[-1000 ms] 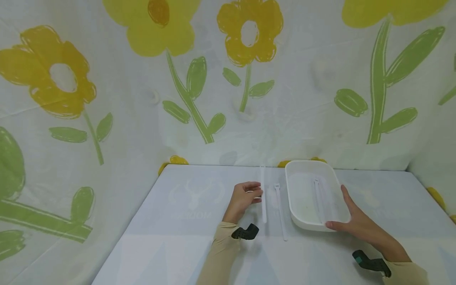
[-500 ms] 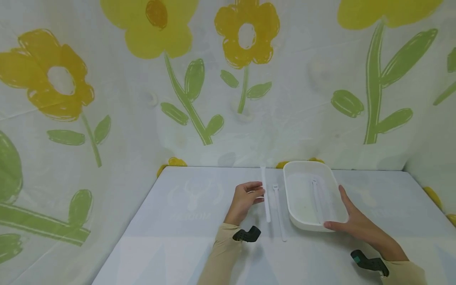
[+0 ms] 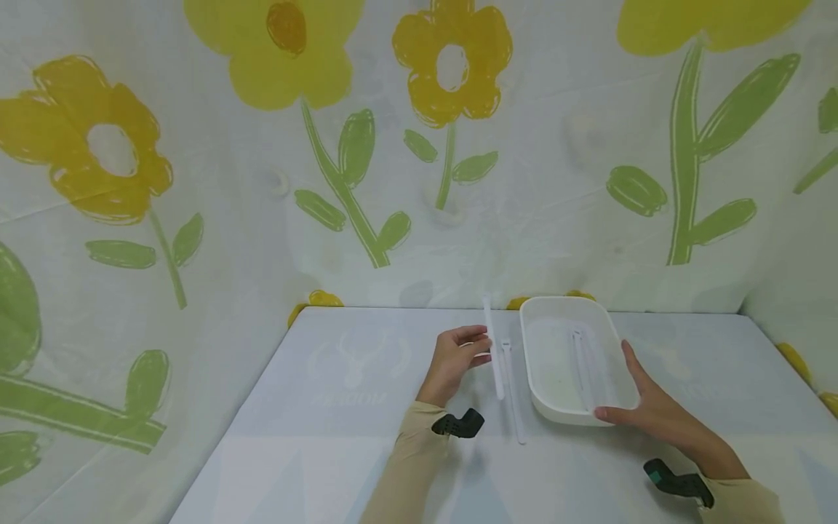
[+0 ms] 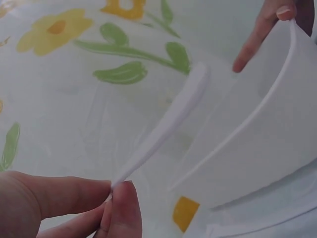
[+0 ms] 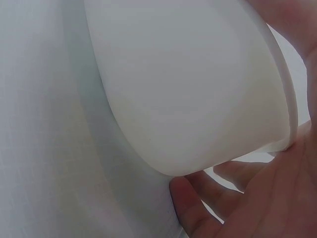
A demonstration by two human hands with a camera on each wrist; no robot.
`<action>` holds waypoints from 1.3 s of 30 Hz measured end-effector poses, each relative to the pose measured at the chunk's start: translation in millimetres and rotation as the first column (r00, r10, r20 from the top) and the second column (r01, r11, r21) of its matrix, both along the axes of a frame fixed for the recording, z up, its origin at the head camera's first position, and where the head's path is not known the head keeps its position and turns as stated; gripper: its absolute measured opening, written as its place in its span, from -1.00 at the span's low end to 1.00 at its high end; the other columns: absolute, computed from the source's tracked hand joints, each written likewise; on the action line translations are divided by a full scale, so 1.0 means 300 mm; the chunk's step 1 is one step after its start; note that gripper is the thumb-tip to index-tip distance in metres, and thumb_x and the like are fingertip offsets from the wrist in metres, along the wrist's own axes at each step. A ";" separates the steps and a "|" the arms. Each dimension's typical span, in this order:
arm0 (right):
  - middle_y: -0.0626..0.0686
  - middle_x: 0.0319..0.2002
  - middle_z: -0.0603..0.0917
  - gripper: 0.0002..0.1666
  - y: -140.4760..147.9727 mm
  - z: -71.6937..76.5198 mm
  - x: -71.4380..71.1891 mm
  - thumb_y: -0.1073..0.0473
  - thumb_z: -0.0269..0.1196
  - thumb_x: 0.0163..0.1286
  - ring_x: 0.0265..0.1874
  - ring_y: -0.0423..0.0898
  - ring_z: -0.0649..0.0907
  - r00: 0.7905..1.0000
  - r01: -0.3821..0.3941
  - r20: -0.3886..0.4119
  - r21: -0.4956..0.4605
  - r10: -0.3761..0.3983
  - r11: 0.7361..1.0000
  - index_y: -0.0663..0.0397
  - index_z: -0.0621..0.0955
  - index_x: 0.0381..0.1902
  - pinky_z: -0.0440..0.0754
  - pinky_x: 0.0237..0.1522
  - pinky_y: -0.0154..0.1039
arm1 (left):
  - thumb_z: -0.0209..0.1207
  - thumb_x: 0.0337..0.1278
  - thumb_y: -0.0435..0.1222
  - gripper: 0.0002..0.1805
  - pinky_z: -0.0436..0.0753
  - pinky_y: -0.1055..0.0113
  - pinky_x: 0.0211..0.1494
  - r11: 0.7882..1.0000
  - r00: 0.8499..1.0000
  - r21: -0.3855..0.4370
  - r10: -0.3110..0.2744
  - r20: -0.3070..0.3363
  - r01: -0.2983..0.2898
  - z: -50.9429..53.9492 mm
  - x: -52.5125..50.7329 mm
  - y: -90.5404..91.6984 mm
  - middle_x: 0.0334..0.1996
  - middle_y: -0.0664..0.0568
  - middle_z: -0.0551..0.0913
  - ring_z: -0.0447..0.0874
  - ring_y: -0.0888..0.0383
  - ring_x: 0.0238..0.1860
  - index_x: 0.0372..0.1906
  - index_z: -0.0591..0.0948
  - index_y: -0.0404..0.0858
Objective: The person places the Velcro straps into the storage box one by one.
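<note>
My left hand pinches a slim white plastic strip between thumb and fingers, raised above the table. In the left wrist view this strip looks flat and widens toward a rounded far end; its exact kind is unclear. Just right of it, a thin white strip with a small squarish head lies on the table. A white rounded-rectangular plastic container stands beside that, with similar thin strips inside. My right hand grips the container's near right corner, thumb at the rim and fingers around its side.
Both hands are over a pale table with faint printed patterns. A white curtain with yellow flowers and green leaves hangs behind the table and along both sides.
My left hand has moved a little right and upward with the pinched strip, bringing it closer to the strip on the table. The right hand and the container have stayed put.
</note>
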State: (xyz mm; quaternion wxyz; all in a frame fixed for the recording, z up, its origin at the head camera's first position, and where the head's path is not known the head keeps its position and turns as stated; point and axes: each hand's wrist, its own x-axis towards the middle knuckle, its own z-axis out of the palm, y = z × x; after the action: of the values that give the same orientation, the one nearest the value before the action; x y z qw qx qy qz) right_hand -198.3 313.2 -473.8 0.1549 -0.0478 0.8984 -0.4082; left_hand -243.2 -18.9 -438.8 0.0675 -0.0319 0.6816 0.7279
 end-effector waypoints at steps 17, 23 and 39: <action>0.49 0.59 -0.44 0.62 -0.004 -0.005 0.001 -0.17 0.46 0.25 0.50 0.69 -0.11 1.000 -0.005 0.003 -0.014 0.005 1.000 -0.07 -0.60 0.59 0.05 0.34 0.72 | 0.33 0.29 -0.41 -0.67 0.84 0.20 0.04 0.999 0.999 0.020 -0.034 0.004 0.034 0.032 -0.015 0.045 -0.06 -0.13 0.74 0.81 0.16 -0.16 0.12 0.69 -0.38; 0.48 0.59 -0.44 0.64 -0.005 -0.004 -0.003 -0.20 0.47 0.23 0.51 0.67 -0.11 1.000 0.004 0.005 0.001 -0.004 1.000 -0.06 -0.60 0.59 0.06 0.35 0.72 | 0.32 0.28 -0.44 -0.68 0.83 0.17 0.06 0.998 1.000 0.050 -0.028 0.005 0.028 0.040 -0.020 0.067 -0.07 -0.15 0.75 0.80 0.17 -0.18 0.11 0.69 -0.40; 0.46 0.58 -0.48 0.65 -0.009 0.016 -0.003 -0.24 0.46 0.22 0.52 0.66 -0.14 0.999 0.008 0.034 0.017 -0.008 1.000 -0.03 -0.61 0.58 0.02 0.38 0.70 | 0.30 0.27 -0.49 -0.69 0.84 0.17 0.03 0.997 0.999 0.071 -0.040 -0.008 0.040 0.047 -0.032 0.124 -0.11 -0.17 0.76 0.81 0.14 -0.22 0.10 0.68 -0.46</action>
State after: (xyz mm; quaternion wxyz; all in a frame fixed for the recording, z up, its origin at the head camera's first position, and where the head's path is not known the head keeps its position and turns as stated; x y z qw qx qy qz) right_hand -199.3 310.5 -469.0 0.1689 -0.0359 0.8991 -0.4022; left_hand -252.8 18.1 -424.6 0.0808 -0.0134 0.6561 0.7503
